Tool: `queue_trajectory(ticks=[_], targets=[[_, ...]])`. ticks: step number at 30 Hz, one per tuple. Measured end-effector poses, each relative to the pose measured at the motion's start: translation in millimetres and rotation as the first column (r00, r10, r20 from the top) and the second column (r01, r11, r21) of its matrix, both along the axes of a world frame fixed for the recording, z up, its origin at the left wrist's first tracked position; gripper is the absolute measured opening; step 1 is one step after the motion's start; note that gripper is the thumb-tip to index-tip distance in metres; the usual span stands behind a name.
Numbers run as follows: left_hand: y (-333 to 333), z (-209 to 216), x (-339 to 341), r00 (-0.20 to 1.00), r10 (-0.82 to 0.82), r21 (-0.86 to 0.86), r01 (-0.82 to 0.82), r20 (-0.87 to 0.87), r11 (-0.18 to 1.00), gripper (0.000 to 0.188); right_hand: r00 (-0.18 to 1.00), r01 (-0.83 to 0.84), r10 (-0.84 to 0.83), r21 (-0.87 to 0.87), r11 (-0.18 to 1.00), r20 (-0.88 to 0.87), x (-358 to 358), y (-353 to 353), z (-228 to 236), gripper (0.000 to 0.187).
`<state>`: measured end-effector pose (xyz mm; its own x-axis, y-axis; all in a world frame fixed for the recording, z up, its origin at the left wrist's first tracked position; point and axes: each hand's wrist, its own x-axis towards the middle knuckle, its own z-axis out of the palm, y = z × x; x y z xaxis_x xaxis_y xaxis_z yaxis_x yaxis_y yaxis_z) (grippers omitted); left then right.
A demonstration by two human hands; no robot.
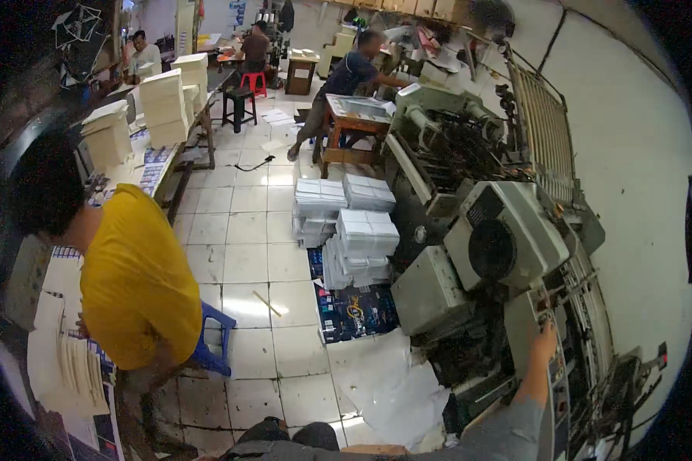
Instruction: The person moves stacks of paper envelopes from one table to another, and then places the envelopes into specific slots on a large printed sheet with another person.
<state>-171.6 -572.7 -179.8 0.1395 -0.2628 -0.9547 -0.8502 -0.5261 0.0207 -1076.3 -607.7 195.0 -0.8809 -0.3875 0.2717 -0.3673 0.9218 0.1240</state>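
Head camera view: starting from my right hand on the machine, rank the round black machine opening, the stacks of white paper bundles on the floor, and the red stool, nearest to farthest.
From the right hand on the grey machine's panel:
1. Round black machine opening, just above and left of the hand.
2. Stacks of white paper bundles, on the floor to the machine's left.
3. Red stool, far back at the room's upper left.

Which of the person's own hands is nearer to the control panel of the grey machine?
Right. The right hand touches the control panel on the grey machine. The left hand is not in view.
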Motion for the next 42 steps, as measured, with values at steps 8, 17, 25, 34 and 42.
queue_trajectory(ticks=[8, 17, 25, 34, 42], targets=[[-266, -44, -110, 0.927, -0.360, -0.444, 0.280, -0.106, 0.851, 0.074, 0.976, -0.001, 0.038, 0.168, 0.986, -0.214, -104, 57, -62, 0.065], [-489, 47, -282, 0.678, -0.644, -0.499, 0.446, -0.354, 0.743, 0.070, 0.931, 0.189, -0.092, 0.251, 0.949, -0.354, -76, 43, -58, 0.077], [-640, 57, -246, 0.857, -0.330, -0.666, -0.021, -0.396, 0.745, 0.074, 0.686, 0.382, -0.603, -0.505, 0.774, -0.406, 64, -187, -267, 0.073], [-698, 82, -163, 0.931, 0.006, -0.596, -0.238, -0.364, 0.767, 0.070, -0.041, -0.516, 0.767, -0.671, 0.532, 0.640, 334, -626, -219, 0.085], [-861, 71, -177, 0.840, 0.035, -0.523, -0.369, -0.542, 0.768, 0.068, 0.475, -0.281, 0.494, -0.406, 0.869, 0.728, 248, -728, -310, 0.076]])
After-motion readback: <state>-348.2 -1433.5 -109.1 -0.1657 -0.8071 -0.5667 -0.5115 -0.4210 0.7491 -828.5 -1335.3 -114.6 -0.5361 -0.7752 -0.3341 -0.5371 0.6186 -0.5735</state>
